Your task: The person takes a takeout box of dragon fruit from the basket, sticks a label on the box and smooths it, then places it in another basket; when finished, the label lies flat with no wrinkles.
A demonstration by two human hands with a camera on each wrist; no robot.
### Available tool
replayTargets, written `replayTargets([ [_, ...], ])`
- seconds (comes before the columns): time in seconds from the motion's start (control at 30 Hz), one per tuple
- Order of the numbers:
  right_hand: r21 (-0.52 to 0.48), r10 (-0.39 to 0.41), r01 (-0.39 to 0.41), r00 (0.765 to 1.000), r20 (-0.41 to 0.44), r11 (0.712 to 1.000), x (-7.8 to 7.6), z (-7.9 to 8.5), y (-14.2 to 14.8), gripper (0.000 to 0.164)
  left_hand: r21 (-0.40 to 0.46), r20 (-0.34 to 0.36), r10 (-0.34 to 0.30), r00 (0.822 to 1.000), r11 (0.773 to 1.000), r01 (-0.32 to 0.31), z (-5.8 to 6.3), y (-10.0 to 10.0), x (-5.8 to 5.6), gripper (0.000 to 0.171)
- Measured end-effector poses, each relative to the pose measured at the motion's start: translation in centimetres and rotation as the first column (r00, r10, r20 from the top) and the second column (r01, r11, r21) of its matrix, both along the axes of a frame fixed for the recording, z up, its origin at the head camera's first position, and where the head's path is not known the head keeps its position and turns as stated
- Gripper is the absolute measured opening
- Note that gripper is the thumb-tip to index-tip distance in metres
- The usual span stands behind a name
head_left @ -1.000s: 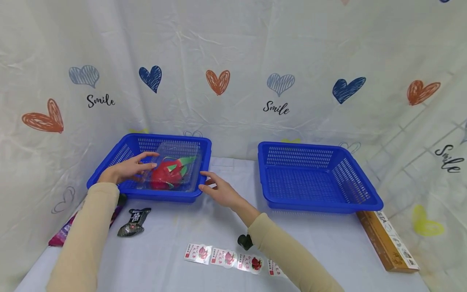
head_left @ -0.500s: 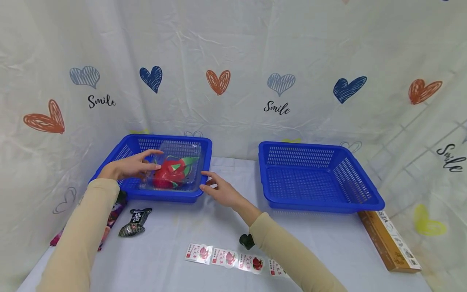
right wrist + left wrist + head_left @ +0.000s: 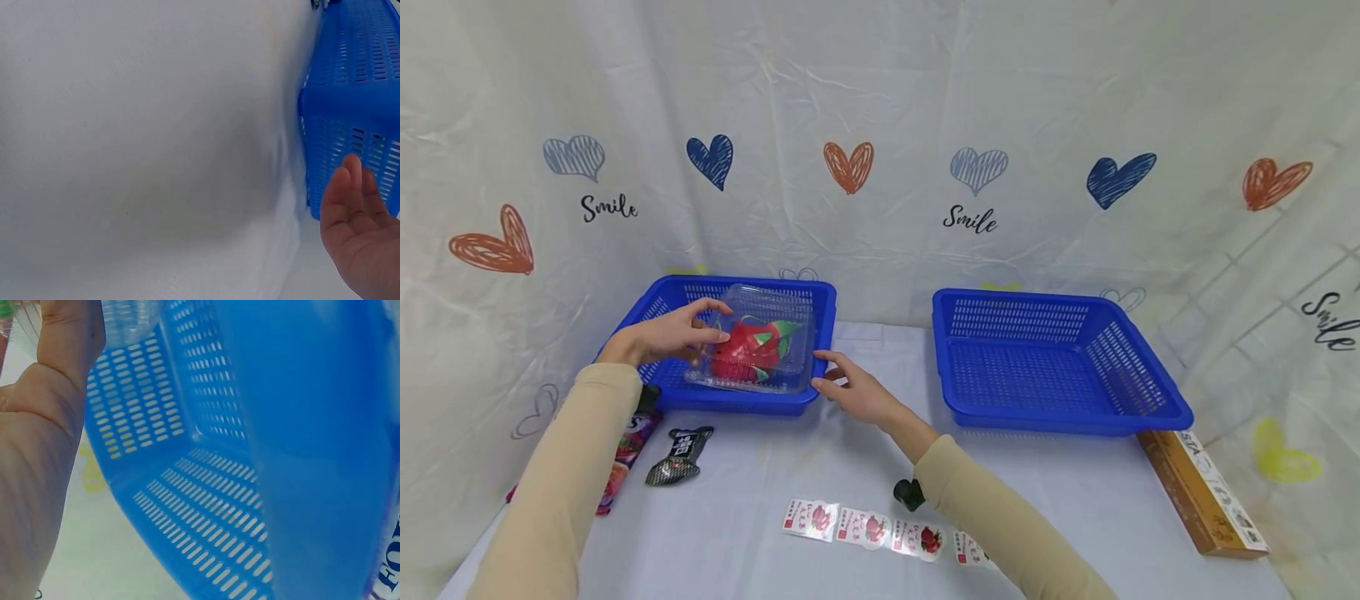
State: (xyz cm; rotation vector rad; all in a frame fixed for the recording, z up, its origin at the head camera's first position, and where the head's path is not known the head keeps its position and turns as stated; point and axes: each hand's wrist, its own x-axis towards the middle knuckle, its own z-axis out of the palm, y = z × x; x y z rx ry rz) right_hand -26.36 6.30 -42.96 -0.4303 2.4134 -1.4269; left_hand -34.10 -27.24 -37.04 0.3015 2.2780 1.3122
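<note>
A clear plastic box [image 3: 775, 305] with a red, green-tipped dragon fruit [image 3: 745, 350] inside sits over the left blue basket [image 3: 730, 405], slightly tilted. My left hand [image 3: 670, 335] grips the box's left side, thumb and index finger at its edge; other fingers are hidden. In the left wrist view, part of the hand [image 3: 40, 437] shows beside the basket's slotted wall [image 3: 206, 519]. My right hand [image 3: 856, 387] holds nothing; its fingertips are right at the basket's right rim. Seen from the right wrist, its fingers are loosely bent next to the basket's outer wall.
A second blue basket [image 3: 1037, 423] stands right, with a long brown carton [image 3: 1202, 500] beside it. A dark packet [image 3: 679, 456] and a colourful bag [image 3: 628, 450] lie at left. Dragon-fruit stickers [image 3: 811, 518] and a dark object [image 3: 910, 494] lie near my right sleeve.
My left hand has risen a little with the clear box, whose near edge now tilts. The left sleeve has shifted, showing more of the colourful bag. My right hand stays at the rim.
</note>
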Motion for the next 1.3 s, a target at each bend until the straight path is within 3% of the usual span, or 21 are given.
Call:
replayTargets([
  [0.3, -0.037, 0.013, -0.012, 1.0, 0.018, 0.999, -0.1, 0.1, 0.1, 0.056, -0.02, -0.139, -0.007, 0.99, 1.0, 0.004, 1.2, 0.3, 0.3, 0.062],
  [0.6, -0.042, 0.005, -0.004, 1.0, 0.01, 0.999, -0.1, 0.1, 0.0, 0.056, 0.009, -0.182, -0.02, 0.983, 1.0, 0.022, 1.9, 0.4, 0.6, 0.06],
  [0.8, -0.045, -0.079, 0.077, 0.995, -0.057, 0.996, -0.1, 0.4, -0.1, 0.053, 0.05, -0.195, -0.016, 0.981, 0.998, 0.026, 2.5, 0.4, 0.6, 0.06],
  [1.03, -0.143, -0.156, 0.137, 0.979, -0.129, 0.98, -0.1, 0.9, -0.1, 0.053, 0.07, -0.194, -0.011, 0.981, 0.997, 0.025, 3.6, 1.1, 0.8, 0.062],
  [1.2, -0.24, -0.188, 0.155, 0.974, -0.123, 0.958, -0.1, 1.7, -0.1, 0.054, 0.083, -0.208, 0.008, 0.978, 0.997, 0.01, 4.0, 1.9, 0.9, 0.06],
  [1.3, -0.298, -0.177, 0.136, 0.978, -0.114, 0.945, -0.1, 2.4, -0.1, 0.057, 0.086, -0.221, -0.016, 0.975, 0.996, 0.036, 4.4, 2.6, 0.9, 0.059],
])
